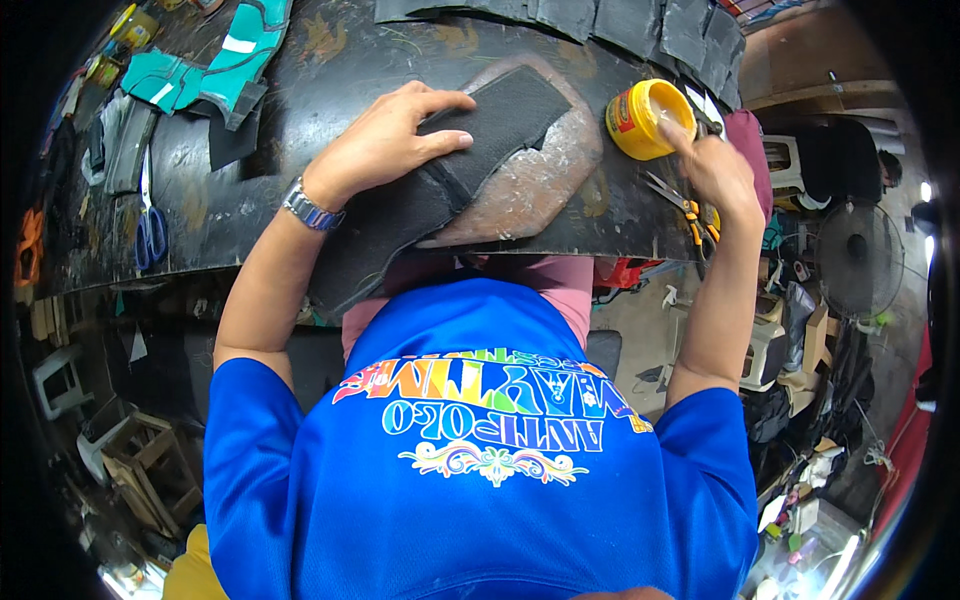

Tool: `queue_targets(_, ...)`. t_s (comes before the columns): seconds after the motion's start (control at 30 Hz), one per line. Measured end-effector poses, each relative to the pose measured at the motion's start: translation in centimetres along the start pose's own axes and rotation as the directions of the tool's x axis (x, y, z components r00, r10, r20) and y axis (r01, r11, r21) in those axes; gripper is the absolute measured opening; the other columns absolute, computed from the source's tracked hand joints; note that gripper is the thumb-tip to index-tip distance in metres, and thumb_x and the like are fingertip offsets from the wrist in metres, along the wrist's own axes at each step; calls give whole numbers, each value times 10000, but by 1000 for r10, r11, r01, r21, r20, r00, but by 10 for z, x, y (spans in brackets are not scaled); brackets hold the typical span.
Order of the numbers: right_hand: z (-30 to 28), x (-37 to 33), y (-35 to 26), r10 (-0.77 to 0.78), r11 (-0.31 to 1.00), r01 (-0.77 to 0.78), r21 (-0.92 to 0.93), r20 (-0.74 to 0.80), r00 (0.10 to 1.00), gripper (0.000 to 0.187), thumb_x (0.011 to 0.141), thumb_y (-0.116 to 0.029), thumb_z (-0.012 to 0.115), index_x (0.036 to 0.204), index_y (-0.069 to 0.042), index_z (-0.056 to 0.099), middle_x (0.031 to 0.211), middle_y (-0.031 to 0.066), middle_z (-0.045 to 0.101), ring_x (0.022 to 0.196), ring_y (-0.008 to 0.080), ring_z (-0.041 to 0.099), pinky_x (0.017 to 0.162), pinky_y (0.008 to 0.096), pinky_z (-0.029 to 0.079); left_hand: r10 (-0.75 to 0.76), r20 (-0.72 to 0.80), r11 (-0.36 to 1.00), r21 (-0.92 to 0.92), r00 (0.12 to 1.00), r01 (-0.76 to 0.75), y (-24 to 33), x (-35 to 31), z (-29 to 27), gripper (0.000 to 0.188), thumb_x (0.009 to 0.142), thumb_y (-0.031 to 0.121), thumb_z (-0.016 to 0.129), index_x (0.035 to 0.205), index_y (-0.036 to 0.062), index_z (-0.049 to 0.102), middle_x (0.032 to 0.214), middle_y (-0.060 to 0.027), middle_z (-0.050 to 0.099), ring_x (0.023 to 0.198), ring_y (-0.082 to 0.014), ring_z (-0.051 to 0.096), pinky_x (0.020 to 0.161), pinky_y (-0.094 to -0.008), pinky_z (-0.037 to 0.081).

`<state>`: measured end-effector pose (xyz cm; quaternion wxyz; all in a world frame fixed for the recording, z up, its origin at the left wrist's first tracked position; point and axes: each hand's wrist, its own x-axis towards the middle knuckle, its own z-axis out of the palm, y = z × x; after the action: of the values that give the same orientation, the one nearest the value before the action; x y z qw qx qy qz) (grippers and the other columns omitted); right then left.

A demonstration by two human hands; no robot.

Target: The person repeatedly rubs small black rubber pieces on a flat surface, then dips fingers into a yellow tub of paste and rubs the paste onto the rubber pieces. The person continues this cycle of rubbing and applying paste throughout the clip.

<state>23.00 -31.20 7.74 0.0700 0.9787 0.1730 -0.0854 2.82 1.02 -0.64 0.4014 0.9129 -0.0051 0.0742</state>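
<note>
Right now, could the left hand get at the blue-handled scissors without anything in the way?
Probably yes: the left hand presses the black fabric piece, and the blue-handled scissors lie on bare worktop to its left, uncovered.

Your left hand on fabric piece on bench; jar right; scissors far left.

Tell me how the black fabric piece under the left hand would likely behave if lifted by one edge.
The black fabric piece would probably flop: its lower end already droops over the edge of the dark worktable. It looks thin and light, held flat only by the left hand. Its woven-looking surface seems grippy, not slippery.
</note>
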Motion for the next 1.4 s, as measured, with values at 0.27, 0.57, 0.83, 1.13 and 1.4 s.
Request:
queue_targets(0.27, 74, -36, -69, -507, 361, 591, 721, -381, 774, 616, 1077, -526, 313, 1210, -86, 722, 1450, 152, 508, 1291, 302, 468, 1073, 416, 347, 5, 78, 1000, 25, 997, -7, -2, -7, 1, 422, 908, 333, 709, 1288, 154, 674, 1055, -183, 625, 1029, -343, 621, 915, -397, 488)
queue_targets(0.57, 118, -16, -119, -372, 871, 472, 138, -442, 816, 845, 959, -696, 420, 1566, -115, 335, 1639, 214, 236, 1538, 401, 127, 1192, 645, 88, -17, -49, 993, 115, 999, 22, 13, -20, 1, 407, 880, 274, 728, 1260, 138, 674, 1102, -157, 633, 1075, -345, 626, 942, -417, 495)
queue_targets(0.83, 112, -18, -115, -436, 869, 494, 25, -435, 788, 781, 965, -682, 421, 1584, -216, 318, 1655, 164, 227, 1540, 389, 127, 1189, 652, 103, 43, -69, 996, 86, 997, -37, -2, -18, 7, 388, 883, 247, 730, 1241, 104, 689, 1174, -169, 602, 1128, -336, 604, 983, -396, 484)
queue_targets(1.13, 96, -43, -118, -715, 686, 709, -166, -334, 614, 696, 940, -676, 454, 1554, -362, 364, 1651, 143, 245, 1543, 380, 121, 1167, 703, 71, 83, -41, 996, 32, 996, -81, -20, -18, 10, 350, 931, 193, 667, 1269, 104, 684, 1209, -177, 597, 1148, -338, 595, 1004, -384, 470)
queue_targets(1.4, 99, -91, -138, -820, 535, 844, 32, -221, 528, 788, 939, -695, 444, 1582, -258, 322, 1649, 169, 238, 1536, 414, 111, 1153, 722, 29, 90, -51, 994, 59, 995, -87, -28, -14, 13, 333, 948, 185, 634, 1268, 115, 689, 1212, -166, 598, 1157, -323, 592, 1005, -376, 469)
